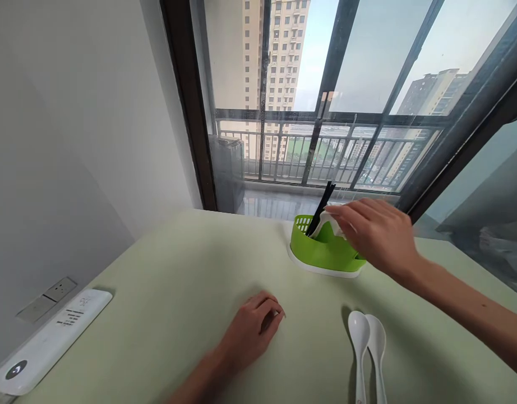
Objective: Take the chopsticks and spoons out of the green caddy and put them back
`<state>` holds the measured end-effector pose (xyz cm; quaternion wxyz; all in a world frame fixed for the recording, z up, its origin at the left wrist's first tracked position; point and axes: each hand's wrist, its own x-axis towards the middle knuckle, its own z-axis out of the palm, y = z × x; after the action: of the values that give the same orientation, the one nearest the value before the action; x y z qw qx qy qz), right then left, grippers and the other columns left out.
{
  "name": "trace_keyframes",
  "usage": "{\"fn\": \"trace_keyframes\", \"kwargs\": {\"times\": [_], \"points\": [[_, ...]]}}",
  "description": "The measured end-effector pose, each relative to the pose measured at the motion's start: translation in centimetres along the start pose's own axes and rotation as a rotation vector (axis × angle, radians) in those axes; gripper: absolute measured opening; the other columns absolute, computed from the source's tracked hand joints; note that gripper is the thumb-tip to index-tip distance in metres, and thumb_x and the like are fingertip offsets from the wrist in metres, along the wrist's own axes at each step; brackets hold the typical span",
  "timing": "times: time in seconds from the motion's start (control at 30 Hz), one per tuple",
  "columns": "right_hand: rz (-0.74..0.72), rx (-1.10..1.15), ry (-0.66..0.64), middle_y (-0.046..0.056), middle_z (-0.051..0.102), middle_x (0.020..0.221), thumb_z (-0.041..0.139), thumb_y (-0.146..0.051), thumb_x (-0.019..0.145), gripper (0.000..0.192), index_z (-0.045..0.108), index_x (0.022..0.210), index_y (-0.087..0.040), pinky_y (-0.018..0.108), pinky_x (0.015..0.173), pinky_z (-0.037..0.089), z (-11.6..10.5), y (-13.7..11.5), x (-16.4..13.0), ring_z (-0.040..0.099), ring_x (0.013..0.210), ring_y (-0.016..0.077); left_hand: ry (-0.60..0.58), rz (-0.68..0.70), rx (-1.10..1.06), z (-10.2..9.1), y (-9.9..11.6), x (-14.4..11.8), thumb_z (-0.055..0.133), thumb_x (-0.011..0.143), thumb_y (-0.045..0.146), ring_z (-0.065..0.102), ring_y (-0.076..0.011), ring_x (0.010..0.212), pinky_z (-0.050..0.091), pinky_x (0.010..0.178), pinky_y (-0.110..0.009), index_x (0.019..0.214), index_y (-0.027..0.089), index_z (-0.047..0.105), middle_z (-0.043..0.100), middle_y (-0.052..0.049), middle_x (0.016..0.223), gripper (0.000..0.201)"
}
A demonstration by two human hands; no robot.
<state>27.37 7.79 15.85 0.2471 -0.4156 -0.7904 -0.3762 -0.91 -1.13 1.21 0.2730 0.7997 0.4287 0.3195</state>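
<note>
My right hand [376,230] is over a green utensil caddy [321,252] with a white base. Its fingers are closed at the caddy's white arched handle [323,219], and the hand hides part of the grip. Black chopsticks [321,207] lean upright in the caddy, close to my fingertips. My left hand [258,322] rests low over the table, fingers curled toward the thumb, with nothing visible in it. Two white spoons [359,336] lie side by side at the front right, bowls pointing away from me, their handle ends cut off by the view.
The pale green table [191,280] reaches toward a glass sliding door [326,112] behind the caddy. At the left edge lies a long white power strip or similar device [52,339], near a wall socket [60,288]. A white wall [73,140] borders the left side.
</note>
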Motion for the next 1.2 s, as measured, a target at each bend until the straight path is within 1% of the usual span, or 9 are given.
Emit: {"fn": "trace_keyframes", "kwargs": {"times": [0.1,0.27,0.47,0.6,0.73,0.83,0.93,1.1,1.2], "points": [[-0.080,0.001,-0.065,0.006,0.078,0.093,0.050,-0.013,0.102,0.028,0.074,0.115,-0.020,0.035,0.078,0.040,1.6,-0.7,-0.8,0.067,0.089,0.0229,-0.002,0.002,-0.002,0.0,0.1,0.0,0.050,0.100,0.021,0.063,-0.0165,0.085,0.050,0.074,-0.027,0.094,0.021,0.065,0.068,-0.006,0.102,0.016],[-0.116,-0.020,-0.124,0.009,0.079,0.101,0.050,-0.011,0.101,0.030,0.073,0.118,-0.019,0.041,0.089,0.040,3.2,-1.2,-1.8,0.066,0.104,0.0277,-0.011,0.006,0.013,0.1,0.0,-0.1,0.051,0.099,0.020,0.064,-0.0178,0.089,0.050,0.078,-0.028,0.095,0.022,0.065,0.069,-0.006,0.102,0.015],[-0.146,-0.019,-0.126,0.009,0.079,0.100,0.050,-0.009,0.100,0.029,0.073,0.115,-0.019,0.045,0.095,0.039,3.7,-1.4,-2.8,0.065,0.107,0.0274,-0.018,0.009,0.031,0.1,-0.1,-0.2,0.051,0.100,0.019,0.064,-0.0179,0.094,0.050,0.084,-0.030,0.096,0.022,0.065,0.068,-0.005,0.104,0.015],[-0.132,0.011,-0.136,0.009,0.079,0.102,0.051,-0.010,0.099,0.027,0.073,0.111,-0.020,0.046,0.096,0.039,3.7,-1.5,-3.1,0.063,0.112,0.0289,-0.014,0.011,0.035,0.2,-0.2,-0.1,0.051,0.100,0.019,0.063,-0.0178,0.093,0.050,0.082,-0.030,0.096,0.022,0.064,0.068,-0.006,0.103,0.015],[-0.111,0.048,-0.135,0.011,0.078,0.104,0.054,-0.012,0.098,0.021,0.072,0.109,-0.017,0.048,0.099,0.040,3.1,-1.9,-3.3,0.062,0.118,0.0326,-0.016,0.025,0.036,0.2,-0.2,-0.1,0.050,0.101,0.020,0.063,-0.0173,0.093,0.050,0.082,-0.029,0.097,0.021,0.064,0.068,-0.005,0.104,0.015],[-0.091,0.066,-0.132,0.013,0.076,0.113,0.055,-0.014,0.099,0.023,0.069,0.117,-0.016,0.050,0.101,0.041,2.1,-2.1,-3.8,0.060,0.122,0.0342,-0.015,0.032,0.041,0.1,-0.3,-0.1,0.051,0.101,0.019,0.063,-0.0165,0.093,0.050,0.083,-0.029,0.097,0.021,0.063,0.068,-0.005,0.103,0.014],[-0.072,0.139,-0.113,0.012,0.073,0.121,0.057,-0.015,0.099,0.027,0.065,0.124,-0.018,0.050,0.102,0.043,0.6,-2.0,-4.7,0.059,0.124,0.0340,-0.009,0.036,0.045,0.1,-0.2,-0.1,0.052,0.100,0.017,0.063,-0.0166,0.093,0.050,0.084,-0.029,0.097,0.021,0.064,0.068,-0.005,0.103,0.013],[-0.041,0.300,-0.110,0.011,0.071,0.120,0.057,-0.020,0.100,0.024,0.064,0.123,-0.021,0.046,0.098,0.048,-1.8,-1.4,-7.7,0.064,0.115,0.0303,-0.016,0.031,0.045,0.1,-0.2,-0.1,0.052,0.100,0.018,0.063,-0.0169,0.093,0.050,0.085,-0.029,0.097,0.021,0.064,0.068,-0.005,0.103,0.013],[0.025,0.375,-0.180,0.009,0.070,0.121,0.055,-0.026,0.102,0.024,0.062,0.125,-0.025,0.043,0.093,0.051,-2.3,-0.8,-10.5,0.068,0.108,0.0270,-0.022,0.029,0.045,0.1,-0.3,0.0,0.052,0.101,0.018,0.063,-0.0168,0.094,0.049,0.086,-0.030,0.097,0.021,0.064,0.068,-0.005,0.104,0.012]]}}
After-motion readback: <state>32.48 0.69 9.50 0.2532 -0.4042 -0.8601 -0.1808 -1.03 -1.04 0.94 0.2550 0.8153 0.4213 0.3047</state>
